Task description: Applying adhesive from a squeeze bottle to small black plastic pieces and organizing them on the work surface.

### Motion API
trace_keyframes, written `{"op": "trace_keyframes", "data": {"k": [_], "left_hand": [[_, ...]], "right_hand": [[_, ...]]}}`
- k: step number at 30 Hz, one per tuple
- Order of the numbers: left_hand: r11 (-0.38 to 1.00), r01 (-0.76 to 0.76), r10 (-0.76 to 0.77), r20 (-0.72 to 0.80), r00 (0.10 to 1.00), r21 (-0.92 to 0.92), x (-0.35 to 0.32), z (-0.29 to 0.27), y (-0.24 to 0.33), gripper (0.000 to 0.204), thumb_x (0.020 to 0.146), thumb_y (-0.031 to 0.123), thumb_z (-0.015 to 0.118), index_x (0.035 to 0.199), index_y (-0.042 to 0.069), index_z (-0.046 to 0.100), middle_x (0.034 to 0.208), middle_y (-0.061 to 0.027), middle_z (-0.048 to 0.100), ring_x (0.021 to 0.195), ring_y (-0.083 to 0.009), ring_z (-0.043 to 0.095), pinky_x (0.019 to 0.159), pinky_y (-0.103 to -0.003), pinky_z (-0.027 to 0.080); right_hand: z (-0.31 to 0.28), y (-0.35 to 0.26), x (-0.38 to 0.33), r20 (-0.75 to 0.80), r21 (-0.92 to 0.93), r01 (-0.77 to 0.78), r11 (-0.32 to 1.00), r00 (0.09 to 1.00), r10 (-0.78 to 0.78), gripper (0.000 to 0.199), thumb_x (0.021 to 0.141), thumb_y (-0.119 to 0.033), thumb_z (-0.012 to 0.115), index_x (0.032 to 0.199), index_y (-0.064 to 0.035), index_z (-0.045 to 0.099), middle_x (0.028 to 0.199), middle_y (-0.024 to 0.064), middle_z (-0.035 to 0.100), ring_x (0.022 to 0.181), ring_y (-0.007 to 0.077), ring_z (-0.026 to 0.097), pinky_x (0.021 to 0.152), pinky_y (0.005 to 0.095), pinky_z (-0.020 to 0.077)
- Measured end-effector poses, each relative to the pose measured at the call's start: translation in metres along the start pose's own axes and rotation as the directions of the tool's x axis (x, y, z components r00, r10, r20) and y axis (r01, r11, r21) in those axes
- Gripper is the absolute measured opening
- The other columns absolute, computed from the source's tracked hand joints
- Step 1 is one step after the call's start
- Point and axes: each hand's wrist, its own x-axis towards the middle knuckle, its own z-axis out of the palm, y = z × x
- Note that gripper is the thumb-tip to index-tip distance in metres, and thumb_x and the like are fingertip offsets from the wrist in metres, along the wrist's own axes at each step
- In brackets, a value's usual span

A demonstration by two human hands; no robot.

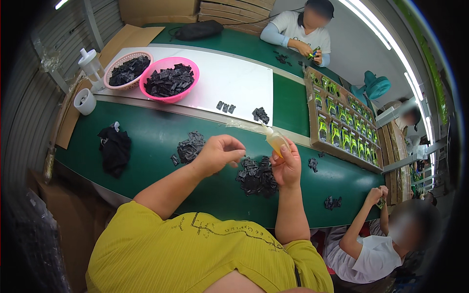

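My right hand is shut on a clear squeeze bottle with yellowish liquid inside and a pale nozzle pointing up and to the left. To its left, my left hand hovers above the green table with loosely curled fingers; thumb and forefinger look apart, and I see nothing between them. Beneath and between the hands lies a large heap of small black plastic parts. A second heap of black parts is partly behind my left hand. On the white board stand three black pieces in a row, beside a small black pile.
A bright pink basket and a paler one hold black parts at the far left. Black cloth lies on the green table. A carton of green-and-black packaged items stands right. Two co-workers sit across and at right.
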Motion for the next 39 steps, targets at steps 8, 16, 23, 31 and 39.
{"op": "trace_keyframes", "data": {"k": [8, 16, 23, 31, 39], "left_hand": [[0.958, -0.148, 0.147, 0.019, 0.989, 0.248, -0.003, 0.0, -0.041, 0.011, 0.079, -0.003, 0.06, 0.09, 0.0, 0.06, 0.085, -0.0042, 0.056, 0.069, -0.011, 0.06, 0.064, -0.023, 0.05], [0.901, -0.235, 0.254, -0.003, 0.967, 0.364, -0.006, -0.001, -0.042, 0.02, 0.079, -0.005, 0.055, 0.096, 0.002, 0.062, 0.087, -0.0039, 0.055, 0.07, -0.0097, 0.054, 0.064, -0.023, 0.048], [0.78, 0.217, -0.261, 0.011, 0.965, -0.587, -0.006, -0.003, -0.012, 0.007, 0.086, 0.008, 0.057, 0.091, 0.004, 0.057, 0.081, -0.0047, 0.058, 0.064, -0.0121, 0.054, 0.057, -0.024, 0.045], [0.95, -0.126, 0.14, 0.031, 0.99, -0.284, -0.023, -0.009, 0.079, 0.016, 0.082, 0.01, 0.067, 0.095, 0.003, 0.06, 0.064, 0.0021, 0.051, 0.047, -0.0034, 0.043, 0.04, -0.017, 0.032], [-0.262, -0.891, 0.838, 0.546, -0.019, 0.371, -0.088, 0.014, 0.249, 0.119, 0.052, 0.055, 0.083, 0.137, -0.007, 0.028, 0.073, -0.0019, 0.047, 0.058, -0.0083, 0.036, 0.049, -0.022, 0.028]], "right_hand": [[-0.012, 0.006, 0.004, 0.047, 0.12, -0.07, 0.99, 0.997, 0.065, 0.036, 0.083, -0.001, 0.059, 0.117, -0.0016, 0.049, 0.1, 0.008, 0.059, 0.069, 0.0114, 0.05, 0.059, 0.0238, 0.0409], [-0.015, 0.009, 0.008, 0.126, 0.199, -0.123, 0.972, 0.987, 0.099, 0.029, 0.087, -0.008, 0.059, 0.114, -0.003, 0.052, 0.096, 0.0067, 0.059, 0.064, 0.01, 0.045, 0.058, 0.0236, 0.0378], [-0.022, 0.008, 0.012, 0.07, 0.318, -0.167, 0.933, 0.986, 0.153, 0.031, 0.095, -0.035, 0.048, 0.108, -0.0083, 0.055, 0.096, 0.0042, 0.059, 0.064, 0.0121, 0.044, 0.059, 0.0264, 0.0372], [-0.024, 0.008, 0.012, 0.023, 0.328, -0.185, 0.926, 0.982, 0.188, 0.028, 0.094, -0.036, 0.049, 0.104, -0.0107, 0.057, 0.094, 0.001, 0.061, 0.065, 0.0118, 0.046, 0.06, 0.0265, 0.0384], [-0.03, -0.004, 0.011, -0.081, 0.324, -0.096, 0.941, 0.988, 0.128, 0.026, 0.093, -0.035, 0.052, 0.099, -0.0097, 0.057, 0.088, 0.0001, 0.059, 0.063, 0.0112, 0.044, 0.058, 0.0258, 0.0383]]}}
